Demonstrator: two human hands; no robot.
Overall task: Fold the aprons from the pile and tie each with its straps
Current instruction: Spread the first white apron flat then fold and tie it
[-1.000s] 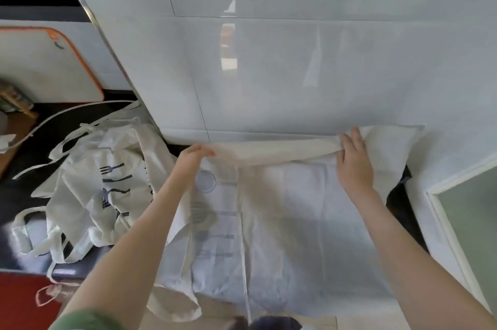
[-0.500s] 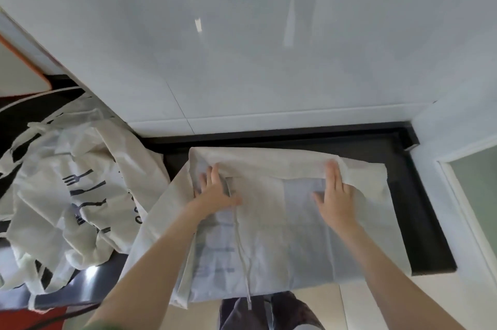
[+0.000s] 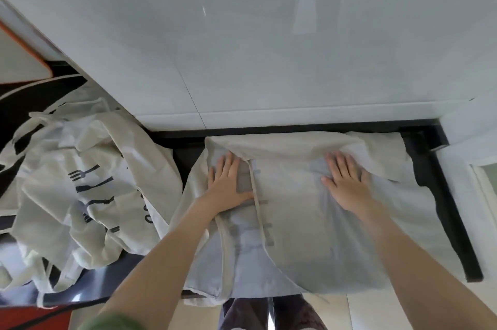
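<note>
The dark bench carries two lots of cloth. On its left part lies the rumpled pile of aprons, cream with a black cutlery print, its straps trailing loose. On the right part the apron being folded lies spread out. Its far side is turned over toward the person as a flap close to the tiled wall, and its near edge hangs over the front of the bench. A strap runs down the cloth from the flap, just beside the left thumb.

The left hand lies palm down on the apron's left part, under the flap's corner. Its fingers are straight and a little spread, gripping nothing. The right hand lies palm down on the right part, its fingers also straight, with the tips at the flap's edge. Both forearms reach forward from the lower edge of the view, and the left one shows a green sleeve.

One second ago both hands held the apron's far edge lifted up by the wall. Now that edge lies folded down and the hands press flat. Half a second ago they already lay in much the same places.
</note>
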